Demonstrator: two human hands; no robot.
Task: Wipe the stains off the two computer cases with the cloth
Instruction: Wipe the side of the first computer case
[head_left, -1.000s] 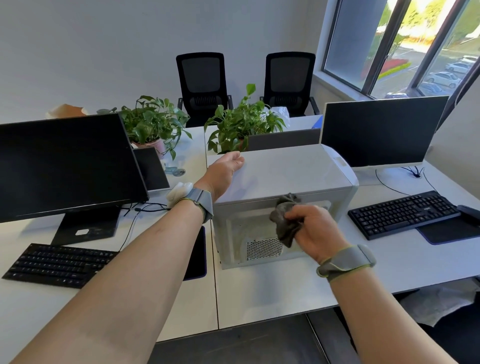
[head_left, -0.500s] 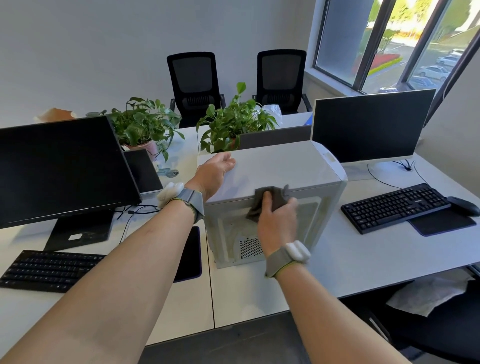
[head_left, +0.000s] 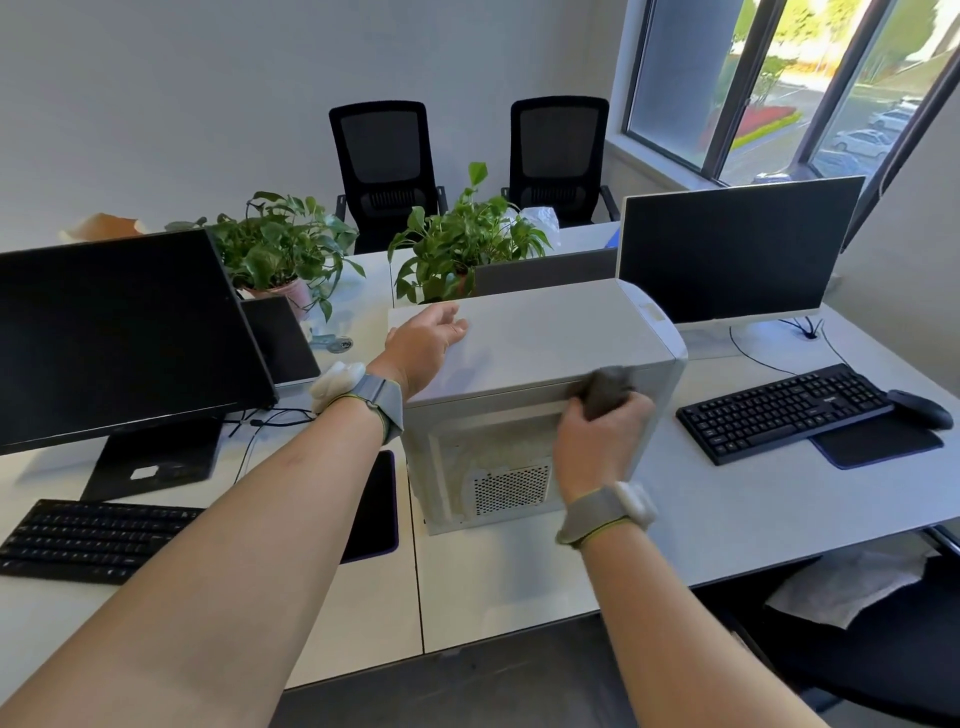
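The white case (head_left: 545, 332) stands on the desk (head_left: 753, 514) in front of the person, between the two monitors, its long axis running from its near end away toward the plants. The right hand (head_left: 597, 441) grips the bunched grey cloth (head_left: 605, 392), fingers curled round it, and presses it on the upper right corner of the near end, just at the edge where that end meets the top. The left hand (head_left: 423, 345) rests on the top near its left edge, fingers relaxed and spread, and seems to steady the case. The dirty patch of the near end, around the vent grille (head_left: 511, 488), lies below and to the left of the cloth, so the right hand is much the nearer to it; the next stroke would likely go down and leftward. Only one case is in view. A small label on the right keyboard (head_left: 784, 413) is too small to read, and no other writing can be made out.
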